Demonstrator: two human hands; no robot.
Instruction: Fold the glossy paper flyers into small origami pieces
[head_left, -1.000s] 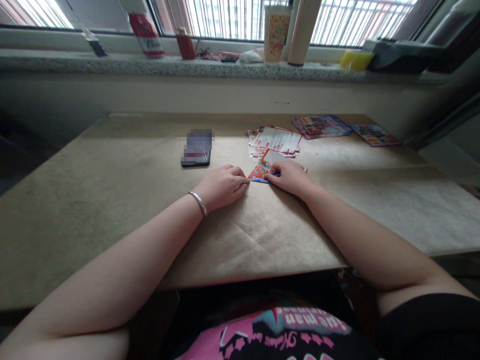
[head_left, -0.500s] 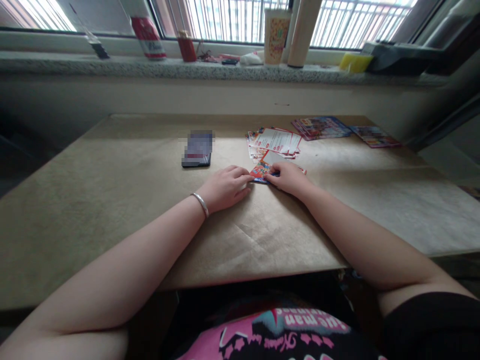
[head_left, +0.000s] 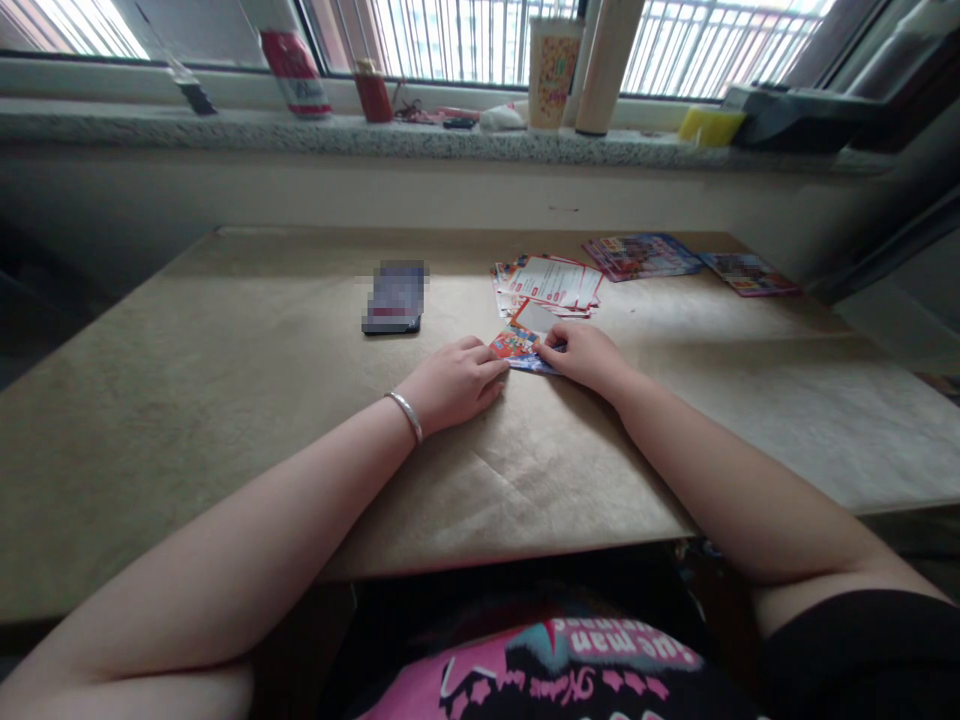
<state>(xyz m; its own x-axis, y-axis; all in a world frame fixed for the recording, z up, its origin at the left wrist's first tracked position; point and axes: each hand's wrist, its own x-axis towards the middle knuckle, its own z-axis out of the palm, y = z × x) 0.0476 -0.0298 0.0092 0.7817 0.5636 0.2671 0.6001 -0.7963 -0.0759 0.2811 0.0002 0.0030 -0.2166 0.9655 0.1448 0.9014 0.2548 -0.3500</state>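
Right hand (head_left: 589, 357) is pinching the folded printed leaflet (head_left: 513, 343) lying to its left, mid-frame, while left hand (head_left: 459, 380) is touching its lower-left edge, grip indeterminable.

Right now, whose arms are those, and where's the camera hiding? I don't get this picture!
There's no robot here, just a person's two bare arms. The camera is worn on their head, looking forward and down, so you see roughly what they see. The right hand grips a colourful paper, and the left hand touches its near left edge. On the table, beyond the hands, lie loose printed papers, more colourful sheets and a dark, blurred-out flat thing.
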